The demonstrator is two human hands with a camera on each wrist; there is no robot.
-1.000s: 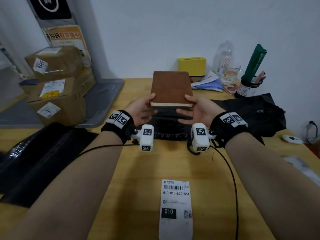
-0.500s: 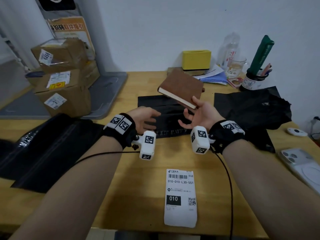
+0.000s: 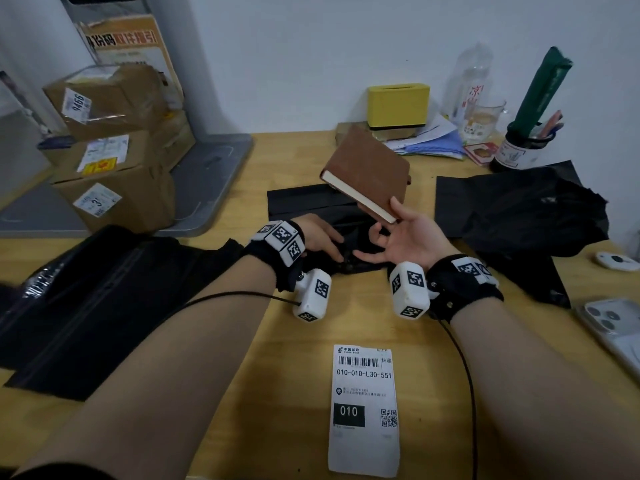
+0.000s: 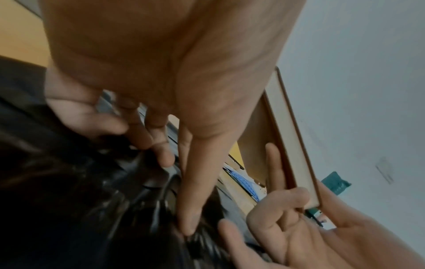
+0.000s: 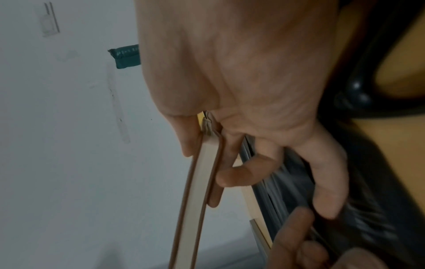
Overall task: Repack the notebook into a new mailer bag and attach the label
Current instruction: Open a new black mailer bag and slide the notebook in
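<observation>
The right hand (image 3: 403, 242) holds the brown notebook (image 3: 369, 174) by one near corner, thumb on the top cover and fingers curled beneath it, so the book is lifted and tilted above the black mailer bag (image 3: 313, 207) lying flat on the wooden table (image 3: 287, 358). In the right wrist view the notebook's cream page edge (image 5: 202, 182) runs between thumb and fingers, confirming the pinch. The left hand (image 3: 320, 237) is down on the mailer bag's near end, just left of the right hand, its fingers bent into the crumpled black plastic; in the left wrist view the thumb (image 4: 193, 191) is stretched along the film while the other fingers curl against it, gripping the bag's opening. The shipping label (image 3: 363, 408) lies flat on the table nearer the person than the mailer bag, well apart from both hands. Right of the mailer bag sits a crumpled black bag (image 3: 519, 223), and left of it more black mailers (image 3: 86, 299) are spread out. Beyond the mailer bag stand a yellow box (image 3: 398, 105) and, further left, stacked cardboard parcels (image 3: 110, 147). A phone (image 3: 613, 330) lies to the right of the label.
</observation>
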